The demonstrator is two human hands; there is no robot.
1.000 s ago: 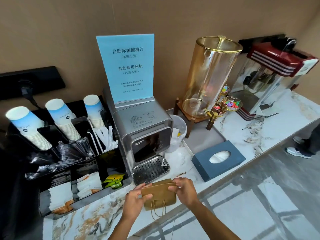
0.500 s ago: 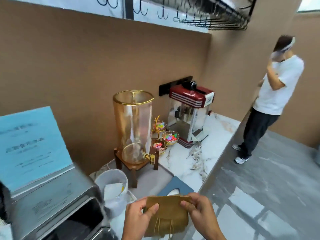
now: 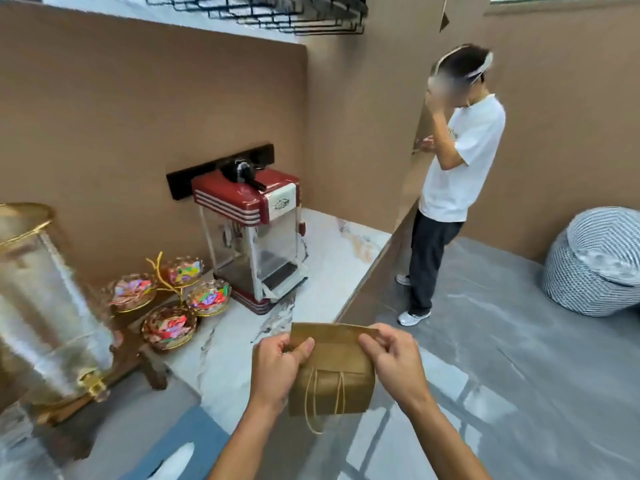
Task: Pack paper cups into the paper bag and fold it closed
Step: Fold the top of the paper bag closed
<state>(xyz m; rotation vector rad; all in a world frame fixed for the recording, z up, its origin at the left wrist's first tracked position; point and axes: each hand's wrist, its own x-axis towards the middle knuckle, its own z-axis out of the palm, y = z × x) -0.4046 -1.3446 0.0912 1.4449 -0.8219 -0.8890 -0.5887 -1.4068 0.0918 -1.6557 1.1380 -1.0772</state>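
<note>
A brown paper bag with twine handles hangs in the air over the front edge of the marble counter. Its top is folded over. My left hand pinches the left end of the folded top, and my right hand pinches the right end. The twine handles dangle down the bag's front. No paper cups show in this view, and the bag's inside is hidden.
A red popcorn machine stands at the back of the counter. Bowls of coloured sweets and a glass drink dispenser sit at the left, a blue tissue box below. A person in a white shirt stands at the right, near a striped beanbag.
The view has swung right and up, away from the cup stacks and the water machine. The bag has stayed in both hands and now sits higher, off the counter.
</note>
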